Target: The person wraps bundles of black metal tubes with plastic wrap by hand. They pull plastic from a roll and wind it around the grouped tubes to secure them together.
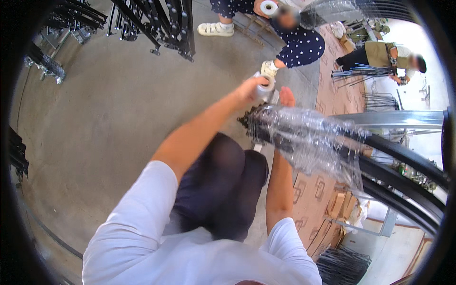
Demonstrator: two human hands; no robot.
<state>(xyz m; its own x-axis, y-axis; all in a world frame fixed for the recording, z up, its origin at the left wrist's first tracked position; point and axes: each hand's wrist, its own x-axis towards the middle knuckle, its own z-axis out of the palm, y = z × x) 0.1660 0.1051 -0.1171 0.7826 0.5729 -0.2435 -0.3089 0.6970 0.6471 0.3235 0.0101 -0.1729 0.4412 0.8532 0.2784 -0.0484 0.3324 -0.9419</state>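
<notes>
My left hand (pixel 248 91) is closed around a roll of clear stretch film (pixel 264 85), with its cardboard core facing up. The roll sits just beyond the tip of a bundle of black metal tubes (pixel 399 159). Several layers of clear plastic film (pixel 308 133) are wrapped around that bundle's near end, and dark toothed parts (pixel 243 120) stick out of it. Passing under the bundle, my right arm comes out on its far side. There my right hand (pixel 287 97) shows its fingers stretched and holding nothing; its lower part is hidden behind the wrapped end.
A co-worker in dotted clothes (pixel 304 47) crouches ahead, holding another film roll (pixel 269 8) beside a second wrapped bundle (pixel 327 12). Another person (pixel 380 57) handles thin rods at the right. Black tubes (pixel 161 28) hang at upper left. Cardboard sheets (pixel 308 190) lie below the bundle.
</notes>
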